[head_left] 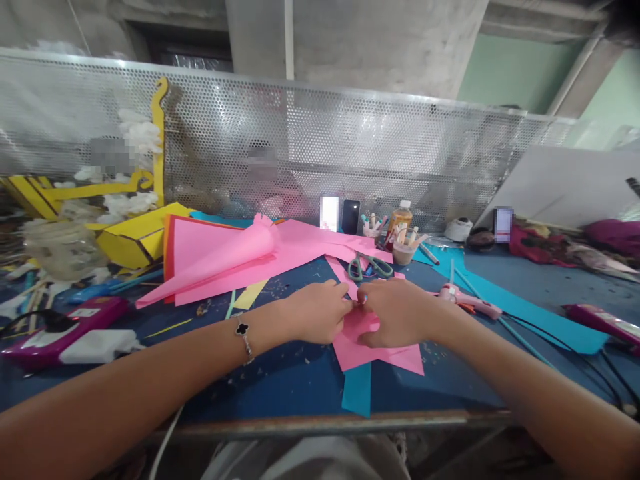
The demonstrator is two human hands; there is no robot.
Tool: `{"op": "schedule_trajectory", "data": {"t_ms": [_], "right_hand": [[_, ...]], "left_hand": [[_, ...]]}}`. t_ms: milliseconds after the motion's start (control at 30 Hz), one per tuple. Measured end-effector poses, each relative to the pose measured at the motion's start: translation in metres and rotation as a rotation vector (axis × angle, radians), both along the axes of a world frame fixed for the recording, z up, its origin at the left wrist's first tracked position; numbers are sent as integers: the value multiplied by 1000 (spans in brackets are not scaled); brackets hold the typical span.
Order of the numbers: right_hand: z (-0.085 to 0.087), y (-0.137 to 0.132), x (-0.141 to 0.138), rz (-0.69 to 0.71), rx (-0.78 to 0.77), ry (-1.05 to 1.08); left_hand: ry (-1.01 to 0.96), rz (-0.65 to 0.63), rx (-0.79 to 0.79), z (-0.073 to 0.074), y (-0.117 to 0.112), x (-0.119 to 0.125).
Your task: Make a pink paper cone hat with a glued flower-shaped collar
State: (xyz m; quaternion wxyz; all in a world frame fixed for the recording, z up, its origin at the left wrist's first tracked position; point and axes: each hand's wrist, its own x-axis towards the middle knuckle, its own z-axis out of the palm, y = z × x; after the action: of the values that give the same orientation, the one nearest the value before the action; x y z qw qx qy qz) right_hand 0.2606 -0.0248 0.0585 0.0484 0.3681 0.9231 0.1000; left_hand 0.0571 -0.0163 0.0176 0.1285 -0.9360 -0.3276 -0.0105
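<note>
My left hand and my right hand meet over the middle of the blue table, fingertips almost touching. Both are closed in a pinch on a small piece of pink paper, which curls between them. Flat pink paper pieces lie beneath it, and a blue paper strip sticks out from under these toward the table edge. Just beyond my fingers rest green-handled scissors. A pink hot glue gun lies to the right of my right hand. My fingertips are partly hidden behind the knuckles.
Large pink sheets spread at the left, near a yellow folded shape. A purple power strip sits at the left front. At the back stand a bottle and a cup of sticks. Blue paper and cables lie at the right.
</note>
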Motion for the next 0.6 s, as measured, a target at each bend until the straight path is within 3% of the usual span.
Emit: {"op": "schedule_trajectory", "data": {"t_ms": [100,233,400,600], "right_hand": [[-6,-1,10,25,-35,64],[-26,-8,33,90,-76,169],[-49,-19,42,-6,-70,190],[-38,-20,42,-23,8,206]], "left_hand": [[-18,-27,-3,0,2,0],[-13,-42,2,-1,1,1],[-18,-49,0,0,1,2],[-59,-40,-10,2,0,1]]}}
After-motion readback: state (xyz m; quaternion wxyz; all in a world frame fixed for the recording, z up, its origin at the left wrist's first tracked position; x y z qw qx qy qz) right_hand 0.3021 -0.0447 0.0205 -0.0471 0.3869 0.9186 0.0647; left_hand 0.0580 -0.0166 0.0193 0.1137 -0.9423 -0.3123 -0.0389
